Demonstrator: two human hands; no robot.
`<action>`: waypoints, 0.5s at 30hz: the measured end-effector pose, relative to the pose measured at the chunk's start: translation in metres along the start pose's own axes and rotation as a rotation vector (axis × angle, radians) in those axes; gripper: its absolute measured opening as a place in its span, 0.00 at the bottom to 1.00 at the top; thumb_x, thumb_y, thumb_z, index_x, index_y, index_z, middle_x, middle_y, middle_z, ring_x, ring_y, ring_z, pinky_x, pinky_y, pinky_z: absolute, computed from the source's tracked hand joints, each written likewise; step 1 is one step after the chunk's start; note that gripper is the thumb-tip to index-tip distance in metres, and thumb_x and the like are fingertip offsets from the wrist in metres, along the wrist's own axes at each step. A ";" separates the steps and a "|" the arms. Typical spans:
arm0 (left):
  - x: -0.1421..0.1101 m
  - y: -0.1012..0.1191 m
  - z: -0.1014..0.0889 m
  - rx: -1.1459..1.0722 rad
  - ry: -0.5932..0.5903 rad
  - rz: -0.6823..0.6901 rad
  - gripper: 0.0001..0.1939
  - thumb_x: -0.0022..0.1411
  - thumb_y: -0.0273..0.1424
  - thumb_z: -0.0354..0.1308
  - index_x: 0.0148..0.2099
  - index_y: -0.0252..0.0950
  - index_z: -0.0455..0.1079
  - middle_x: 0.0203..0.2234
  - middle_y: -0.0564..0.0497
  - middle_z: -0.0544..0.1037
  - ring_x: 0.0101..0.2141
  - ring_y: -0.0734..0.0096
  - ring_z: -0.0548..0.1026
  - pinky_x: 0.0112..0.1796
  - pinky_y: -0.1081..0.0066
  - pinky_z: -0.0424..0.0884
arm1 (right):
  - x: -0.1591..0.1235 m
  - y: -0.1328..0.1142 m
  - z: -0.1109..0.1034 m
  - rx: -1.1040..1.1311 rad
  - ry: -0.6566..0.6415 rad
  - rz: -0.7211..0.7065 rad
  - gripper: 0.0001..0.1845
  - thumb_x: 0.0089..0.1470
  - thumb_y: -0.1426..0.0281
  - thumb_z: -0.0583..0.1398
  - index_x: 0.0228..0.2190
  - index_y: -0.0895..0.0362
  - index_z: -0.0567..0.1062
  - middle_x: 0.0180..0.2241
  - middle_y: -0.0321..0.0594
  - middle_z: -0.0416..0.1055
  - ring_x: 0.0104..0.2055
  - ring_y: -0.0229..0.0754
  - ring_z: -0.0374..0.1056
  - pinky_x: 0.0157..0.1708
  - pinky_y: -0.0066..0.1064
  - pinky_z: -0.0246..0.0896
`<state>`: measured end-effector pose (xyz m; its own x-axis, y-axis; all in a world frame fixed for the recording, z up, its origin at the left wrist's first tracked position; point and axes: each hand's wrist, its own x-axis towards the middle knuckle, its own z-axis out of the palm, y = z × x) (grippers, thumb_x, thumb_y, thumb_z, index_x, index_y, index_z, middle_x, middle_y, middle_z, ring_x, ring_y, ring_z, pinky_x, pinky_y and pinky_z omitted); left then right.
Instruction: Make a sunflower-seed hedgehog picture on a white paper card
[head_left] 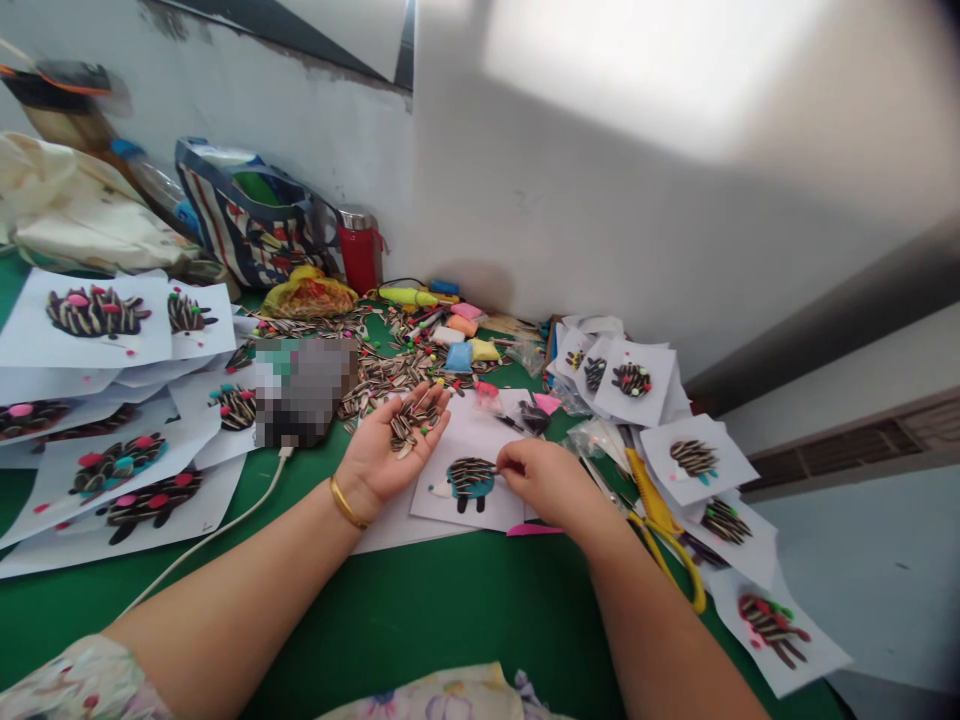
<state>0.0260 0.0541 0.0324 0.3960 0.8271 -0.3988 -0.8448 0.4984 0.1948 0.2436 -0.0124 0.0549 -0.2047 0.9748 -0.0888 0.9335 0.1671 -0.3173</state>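
Palm up, my left hand (386,450) cups a small heap of striped sunflower seeds (409,425), with a few coloured bits among them. Just right of it lies a white sheet (431,505) bearing a hedgehog picture (471,478), its blue body covered with rows of seeds. My right hand (544,475) is at the right edge of the hedgehog, thumb and fingertips pinched together on what looks like a sunflower seed (498,469). Loose seeds (397,375) are spread over the green table behind my left hand.
Finished-looking hedgehog sheets (142,470) are piled on the left, others (694,460) on the right. Yellow-handled scissors (675,560) lie beside my right forearm. A cabled, blurred-out device (300,390), clay packs (459,357), a red flask (360,250) and a striped bag (240,225) stand further back.
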 end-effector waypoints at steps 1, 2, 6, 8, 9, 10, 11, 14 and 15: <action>0.000 0.000 0.000 -0.001 -0.002 -0.005 0.16 0.68 0.27 0.45 0.52 0.29 0.70 0.45 0.39 0.79 0.52 0.56 0.74 0.48 0.57 0.76 | 0.000 -0.001 0.001 -0.015 0.003 0.001 0.10 0.53 0.73 0.57 0.33 0.51 0.78 0.34 0.35 0.77 0.36 0.39 0.70 0.34 0.26 0.55; 0.000 0.000 0.000 -0.002 -0.003 -0.009 0.16 0.69 0.27 0.45 0.52 0.29 0.70 0.45 0.39 0.79 0.52 0.56 0.74 0.48 0.57 0.76 | 0.001 -0.002 0.002 -0.026 0.004 0.002 0.10 0.53 0.73 0.57 0.33 0.52 0.78 0.34 0.36 0.77 0.36 0.39 0.70 0.34 0.27 0.55; 0.000 0.000 -0.001 -0.007 0.003 -0.019 0.16 0.69 0.28 0.45 0.52 0.30 0.70 0.45 0.39 0.79 0.51 0.57 0.75 0.47 0.59 0.77 | 0.003 -0.005 0.003 -0.046 0.003 -0.010 0.10 0.55 0.72 0.56 0.33 0.53 0.78 0.34 0.37 0.76 0.37 0.39 0.69 0.34 0.27 0.54; 0.000 0.000 0.000 -0.012 0.004 -0.025 0.16 0.69 0.28 0.45 0.52 0.30 0.70 0.45 0.39 0.79 0.51 0.56 0.75 0.47 0.58 0.77 | 0.003 -0.006 0.004 -0.065 0.003 -0.011 0.09 0.55 0.72 0.56 0.33 0.53 0.78 0.34 0.38 0.76 0.37 0.39 0.69 0.34 0.27 0.54; 0.000 0.000 0.000 -0.014 0.004 -0.029 0.16 0.69 0.28 0.45 0.52 0.30 0.70 0.45 0.39 0.79 0.51 0.56 0.75 0.47 0.58 0.77 | 0.003 -0.006 0.005 -0.077 0.001 -0.013 0.09 0.55 0.72 0.56 0.33 0.53 0.78 0.34 0.38 0.76 0.37 0.39 0.69 0.34 0.27 0.54; 0.000 0.000 0.000 -0.015 0.005 -0.031 0.16 0.69 0.28 0.45 0.52 0.30 0.70 0.45 0.39 0.79 0.51 0.56 0.75 0.47 0.57 0.77 | 0.004 -0.006 0.006 -0.090 -0.001 -0.014 0.09 0.55 0.72 0.56 0.32 0.53 0.77 0.34 0.38 0.76 0.37 0.39 0.69 0.34 0.27 0.53; 0.000 -0.001 0.000 -0.017 0.007 -0.036 0.16 0.69 0.28 0.45 0.52 0.30 0.70 0.45 0.39 0.78 0.51 0.56 0.75 0.46 0.58 0.77 | 0.004 -0.006 0.007 -0.104 -0.001 -0.017 0.09 0.55 0.72 0.57 0.32 0.53 0.77 0.34 0.38 0.76 0.37 0.39 0.69 0.34 0.27 0.53; -0.001 -0.002 0.001 -0.020 0.017 -0.036 0.16 0.69 0.28 0.45 0.52 0.30 0.70 0.45 0.39 0.78 0.51 0.57 0.75 0.46 0.59 0.77 | 0.004 -0.008 0.009 -0.152 -0.004 -0.027 0.08 0.54 0.72 0.57 0.31 0.53 0.77 0.32 0.37 0.75 0.35 0.39 0.68 0.33 0.28 0.52; -0.001 -0.002 0.001 -0.022 0.019 -0.032 0.17 0.69 0.28 0.45 0.52 0.30 0.70 0.45 0.39 0.78 0.51 0.57 0.75 0.46 0.59 0.77 | 0.004 -0.008 0.009 -0.166 -0.005 -0.030 0.08 0.54 0.73 0.57 0.31 0.53 0.77 0.32 0.37 0.75 0.34 0.39 0.68 0.33 0.28 0.52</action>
<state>0.0274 0.0527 0.0329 0.4166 0.8055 -0.4213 -0.8394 0.5188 0.1619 0.2324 -0.0108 0.0483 -0.2340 0.9684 -0.0862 0.9628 0.2185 -0.1591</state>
